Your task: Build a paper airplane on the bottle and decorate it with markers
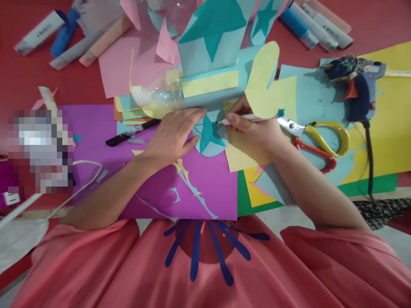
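Observation:
My right hand (248,124) is closed around a slim white marker (252,116), its tip on a light blue paper circle (210,147). A teal star (212,133) is coloured on that circle. My left hand (175,132) lies flat with fingers stretched, its fingertips at the circle's left edge. By the left wrist is a black marker (128,133). Beyond the hands lies a clear plastic bottle (163,92) wrapped in blue paper with a yellow strip (210,83). A yellow rounded paper cutout (263,81) sits just above the right hand.
Scissors (316,139) with yellow and red handles lie right of my right hand. A blue glue gun (362,92) with its cord is farther right. Purple paper (205,184) with blue scraps lies in front. Several markers (298,25) are at the back. A blurred-out object (40,149) is at left.

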A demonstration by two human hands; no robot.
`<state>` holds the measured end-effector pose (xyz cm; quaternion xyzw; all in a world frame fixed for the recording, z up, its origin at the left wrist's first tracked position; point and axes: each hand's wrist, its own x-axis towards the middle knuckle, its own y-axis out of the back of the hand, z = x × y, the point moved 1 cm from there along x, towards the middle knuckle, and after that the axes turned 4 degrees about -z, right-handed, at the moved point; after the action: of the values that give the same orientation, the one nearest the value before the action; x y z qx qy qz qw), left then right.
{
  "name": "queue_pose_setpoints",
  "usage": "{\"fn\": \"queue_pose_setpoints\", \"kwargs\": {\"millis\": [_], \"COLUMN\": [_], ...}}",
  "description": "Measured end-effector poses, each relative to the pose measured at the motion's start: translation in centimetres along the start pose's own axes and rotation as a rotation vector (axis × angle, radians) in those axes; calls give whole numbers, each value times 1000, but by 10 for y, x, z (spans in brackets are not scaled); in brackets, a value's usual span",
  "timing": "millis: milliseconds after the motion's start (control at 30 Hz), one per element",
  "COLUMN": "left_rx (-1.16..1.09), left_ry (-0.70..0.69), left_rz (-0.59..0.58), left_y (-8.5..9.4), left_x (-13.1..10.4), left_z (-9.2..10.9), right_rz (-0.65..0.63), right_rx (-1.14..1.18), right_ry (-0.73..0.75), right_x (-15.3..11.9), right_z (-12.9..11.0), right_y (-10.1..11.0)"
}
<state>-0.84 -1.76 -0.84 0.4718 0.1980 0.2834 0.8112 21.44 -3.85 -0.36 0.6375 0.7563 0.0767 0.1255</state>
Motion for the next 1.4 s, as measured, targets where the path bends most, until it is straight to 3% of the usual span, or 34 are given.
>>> {"fn": "queue_pose_setpoints", "kwargs": {"millis": [467,900,1167,1400], "left_rx": [45,28,8,36], "left_ry": [-60,0,-5,4], "left_rz": [31,-3,-3,-7], "left_y": [-2,-2,-1,0], "left_x": [-1,-1,-1,0], "left_z": [-2,-2,-2,-2], "right_rz": [-26,45,-9,70], "right_rx": [-63,-70,-114,-101], "right_ry": [35,97,87,53], "right_x": [1,-1,1,1], "right_z": [1,12,1,2], "right_y": [1,-2,2,1]}}
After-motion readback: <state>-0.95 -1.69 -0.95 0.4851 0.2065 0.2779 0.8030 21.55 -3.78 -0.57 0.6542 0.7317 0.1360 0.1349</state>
